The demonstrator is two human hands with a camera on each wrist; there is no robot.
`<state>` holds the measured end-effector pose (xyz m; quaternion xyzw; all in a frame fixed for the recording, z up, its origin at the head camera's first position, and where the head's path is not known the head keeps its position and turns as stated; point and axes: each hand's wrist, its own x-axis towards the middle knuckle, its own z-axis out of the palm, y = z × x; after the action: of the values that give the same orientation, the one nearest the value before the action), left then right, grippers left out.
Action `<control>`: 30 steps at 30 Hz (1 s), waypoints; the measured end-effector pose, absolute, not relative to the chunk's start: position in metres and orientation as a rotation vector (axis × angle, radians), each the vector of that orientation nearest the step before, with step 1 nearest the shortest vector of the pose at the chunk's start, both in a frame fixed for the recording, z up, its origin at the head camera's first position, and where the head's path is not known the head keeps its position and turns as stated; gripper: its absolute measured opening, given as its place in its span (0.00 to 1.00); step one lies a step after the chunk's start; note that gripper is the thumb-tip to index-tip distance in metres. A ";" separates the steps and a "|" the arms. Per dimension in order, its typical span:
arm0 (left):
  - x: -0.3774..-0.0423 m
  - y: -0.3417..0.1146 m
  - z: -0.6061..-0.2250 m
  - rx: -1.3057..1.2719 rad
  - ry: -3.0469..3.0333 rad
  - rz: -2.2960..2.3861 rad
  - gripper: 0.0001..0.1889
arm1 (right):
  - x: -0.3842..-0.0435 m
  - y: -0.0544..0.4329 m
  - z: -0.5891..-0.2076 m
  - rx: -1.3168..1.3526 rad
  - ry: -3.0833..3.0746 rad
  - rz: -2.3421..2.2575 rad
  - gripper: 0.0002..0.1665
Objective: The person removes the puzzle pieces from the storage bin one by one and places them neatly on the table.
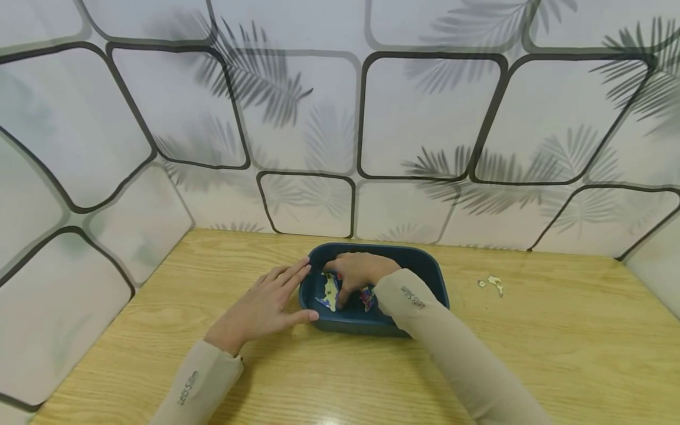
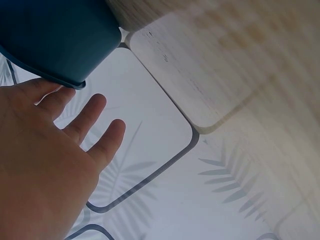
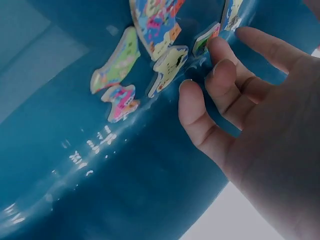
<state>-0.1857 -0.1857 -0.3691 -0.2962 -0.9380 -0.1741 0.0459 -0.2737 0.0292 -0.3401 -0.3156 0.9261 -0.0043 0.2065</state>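
A dark blue plastic basin stands on the table with several flat, colourfully printed puzzle pieces in it. My right hand reaches down inside it. Its fingers are bent loosely among the pieces, close to a small green-and-red piece. A pale yellow piece with blue edges lies left of this hand, and a multicoloured piece shows beneath it. Further pieces, such as a green one, appear in the right wrist view. My left hand rests at the basin's left end, fingers extended and touching the rim.
Two small pale pieces, a curved one and a tiny one, lie on the wooden table right of the basin. Behind the table rises a wall patterned with stone outlines and leaves.
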 end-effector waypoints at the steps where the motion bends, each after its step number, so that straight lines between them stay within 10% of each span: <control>1: -0.186 -0.186 -0.369 -0.904 -2.865 -0.532 0.48 | -0.274 0.028 -0.340 -0.889 2.579 0.000 0.50; 30: -0.186 -0.185 -0.366 -0.886 -2.925 -0.529 0.49 | -0.274 0.020 -0.347 -0.926 2.544 -0.068 0.47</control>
<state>-0.1860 -0.1853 -0.3664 -0.2855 -0.9428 -0.1706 0.0202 -0.2741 0.0199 -0.3469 -0.3340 0.9174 -0.0244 0.2150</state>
